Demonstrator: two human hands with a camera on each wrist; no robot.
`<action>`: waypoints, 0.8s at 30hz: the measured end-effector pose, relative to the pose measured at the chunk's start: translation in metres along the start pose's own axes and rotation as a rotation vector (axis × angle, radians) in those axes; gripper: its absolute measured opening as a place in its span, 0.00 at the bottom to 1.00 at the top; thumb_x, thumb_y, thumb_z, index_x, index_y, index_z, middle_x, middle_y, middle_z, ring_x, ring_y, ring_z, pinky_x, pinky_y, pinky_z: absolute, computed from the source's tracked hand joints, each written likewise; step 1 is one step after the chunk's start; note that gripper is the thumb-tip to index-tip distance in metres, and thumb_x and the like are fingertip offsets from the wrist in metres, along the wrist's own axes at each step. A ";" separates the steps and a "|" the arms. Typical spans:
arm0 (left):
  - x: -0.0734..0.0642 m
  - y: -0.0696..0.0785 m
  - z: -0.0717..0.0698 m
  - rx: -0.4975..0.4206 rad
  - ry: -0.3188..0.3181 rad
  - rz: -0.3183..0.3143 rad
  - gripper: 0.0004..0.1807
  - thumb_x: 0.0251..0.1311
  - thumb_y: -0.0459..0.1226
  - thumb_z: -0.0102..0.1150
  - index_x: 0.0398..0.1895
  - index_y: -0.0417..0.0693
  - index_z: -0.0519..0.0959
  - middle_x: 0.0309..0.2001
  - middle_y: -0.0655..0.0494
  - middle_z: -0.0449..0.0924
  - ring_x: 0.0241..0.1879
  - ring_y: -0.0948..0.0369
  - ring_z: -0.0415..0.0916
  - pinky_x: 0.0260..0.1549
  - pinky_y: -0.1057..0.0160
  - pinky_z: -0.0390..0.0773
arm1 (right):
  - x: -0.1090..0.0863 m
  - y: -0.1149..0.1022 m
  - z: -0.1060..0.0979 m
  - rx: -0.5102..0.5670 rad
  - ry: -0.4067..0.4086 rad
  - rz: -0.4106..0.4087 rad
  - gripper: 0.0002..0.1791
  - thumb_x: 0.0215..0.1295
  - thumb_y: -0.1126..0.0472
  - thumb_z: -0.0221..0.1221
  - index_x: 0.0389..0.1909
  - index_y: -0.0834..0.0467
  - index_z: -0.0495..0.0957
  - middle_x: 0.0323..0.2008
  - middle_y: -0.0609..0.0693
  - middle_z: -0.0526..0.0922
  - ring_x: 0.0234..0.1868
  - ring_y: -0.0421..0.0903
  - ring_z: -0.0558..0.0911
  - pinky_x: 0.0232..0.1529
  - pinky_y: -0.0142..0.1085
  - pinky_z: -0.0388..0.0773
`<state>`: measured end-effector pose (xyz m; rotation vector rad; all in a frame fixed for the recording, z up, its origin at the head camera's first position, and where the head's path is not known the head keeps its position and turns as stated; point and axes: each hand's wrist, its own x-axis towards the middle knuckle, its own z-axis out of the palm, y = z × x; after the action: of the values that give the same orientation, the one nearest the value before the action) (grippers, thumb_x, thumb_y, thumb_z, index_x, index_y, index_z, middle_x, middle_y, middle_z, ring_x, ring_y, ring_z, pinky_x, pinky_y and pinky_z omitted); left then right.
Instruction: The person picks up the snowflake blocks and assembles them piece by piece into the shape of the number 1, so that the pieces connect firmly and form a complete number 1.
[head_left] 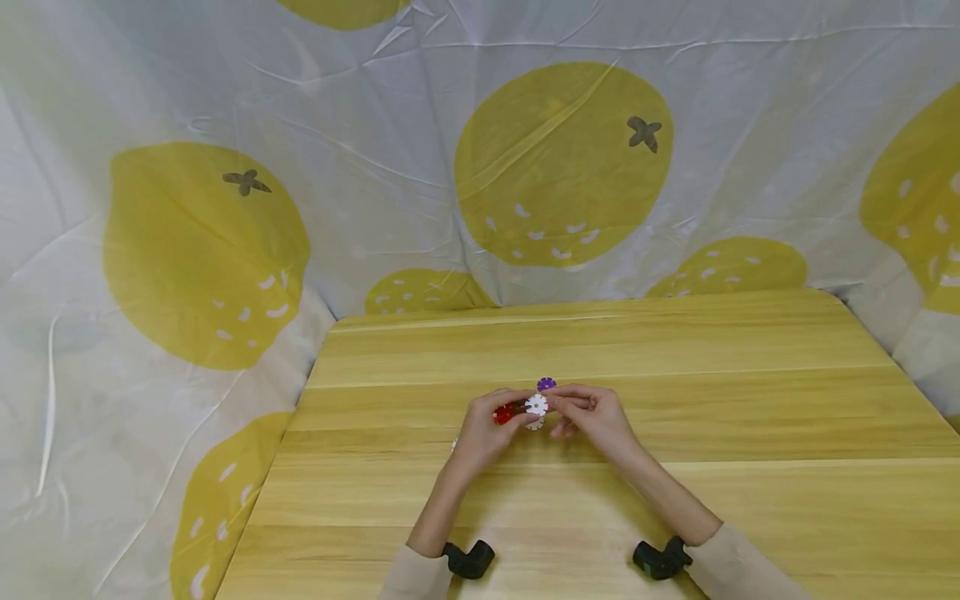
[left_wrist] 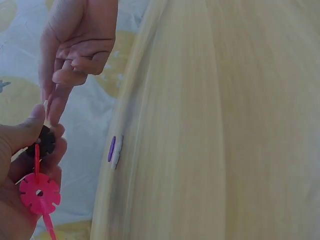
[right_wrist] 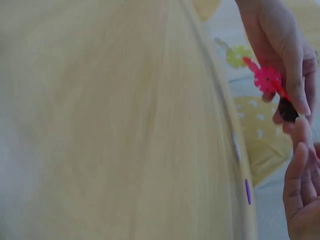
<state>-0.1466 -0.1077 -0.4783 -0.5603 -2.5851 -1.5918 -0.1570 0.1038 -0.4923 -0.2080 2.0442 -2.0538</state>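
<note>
A person's left hand grips a chain of slotted plastic discs, thumb and curled fingers closed round the dark disc. From that one a red disc, seen edge-on, runs to a pink disc, with a further pink-red piece below it. The right hand pinches the white disc at its edge, between thumb and forefinger — this disc sits right at the dark one, though whether its slot is seated cannot be told. The whole chain is held up over the wooden table. A purple disc and a pale disc lie near each other directly on the boards. In the right wrist view a yellow-green disc shows near the pink one — whether it is joined on is unclear. Black wrist mounts sit at both sleeve cuffs, and a lemon-printed cloth hangs behind.
</note>
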 end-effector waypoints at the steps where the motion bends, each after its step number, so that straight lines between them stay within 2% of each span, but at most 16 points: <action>1: 0.000 -0.001 -0.001 0.007 0.003 -0.011 0.16 0.62 0.32 0.71 0.54 0.45 0.87 0.50 0.49 0.89 0.49 0.56 0.86 0.48 0.64 0.85 | 0.001 0.000 -0.001 -0.022 0.003 0.009 0.18 0.73 0.61 0.63 0.57 0.69 0.81 0.44 0.64 0.90 0.28 0.46 0.89 0.34 0.40 0.88; 6: -0.002 -0.006 -0.009 0.016 0.020 -0.046 0.17 0.62 0.30 0.70 0.55 0.41 0.86 0.52 0.47 0.89 0.51 0.54 0.86 0.52 0.59 0.85 | 0.009 0.003 -0.006 -0.122 -0.003 0.048 0.17 0.70 0.64 0.65 0.55 0.69 0.83 0.45 0.67 0.89 0.31 0.52 0.89 0.32 0.39 0.87; 10: -0.003 -0.010 -0.013 0.006 0.020 -0.053 0.18 0.63 0.30 0.70 0.56 0.40 0.85 0.53 0.46 0.88 0.52 0.53 0.86 0.53 0.55 0.85 | 0.014 0.007 -0.007 -0.211 -0.048 0.022 0.16 0.66 0.68 0.68 0.53 0.70 0.84 0.42 0.68 0.89 0.30 0.49 0.88 0.28 0.36 0.84; 13: -0.003 -0.012 -0.015 0.012 0.013 -0.046 0.18 0.63 0.31 0.70 0.56 0.39 0.85 0.52 0.46 0.89 0.50 0.54 0.86 0.50 0.58 0.85 | 0.017 0.011 -0.006 -0.261 -0.072 -0.008 0.16 0.63 0.69 0.69 0.51 0.70 0.84 0.41 0.67 0.89 0.30 0.45 0.86 0.27 0.32 0.82; 18: -0.003 -0.014 -0.016 0.024 0.007 -0.056 0.18 0.62 0.32 0.72 0.55 0.39 0.86 0.49 0.46 0.89 0.46 0.55 0.86 0.45 0.67 0.84 | 0.020 0.012 -0.001 -0.311 -0.088 0.011 0.17 0.60 0.67 0.72 0.50 0.67 0.86 0.37 0.61 0.88 0.28 0.41 0.81 0.25 0.29 0.78; 21: -0.003 -0.015 -0.017 0.031 0.007 -0.074 0.18 0.61 0.32 0.73 0.54 0.41 0.87 0.49 0.47 0.89 0.46 0.56 0.86 0.45 0.69 0.83 | 0.023 0.011 0.002 -0.341 -0.102 0.014 0.17 0.59 0.66 0.73 0.49 0.65 0.87 0.34 0.56 0.85 0.26 0.39 0.79 0.24 0.28 0.77; 24: -0.003 -0.015 -0.017 0.044 0.006 -0.082 0.18 0.60 0.33 0.73 0.54 0.41 0.87 0.49 0.47 0.89 0.47 0.56 0.86 0.46 0.68 0.84 | 0.025 0.012 0.005 -0.402 -0.106 -0.020 0.16 0.57 0.66 0.75 0.47 0.63 0.89 0.31 0.53 0.84 0.25 0.38 0.76 0.24 0.27 0.75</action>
<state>-0.1509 -0.1292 -0.4843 -0.4516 -2.6649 -1.5519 -0.1793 0.0926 -0.5059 -0.3975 2.3720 -1.5831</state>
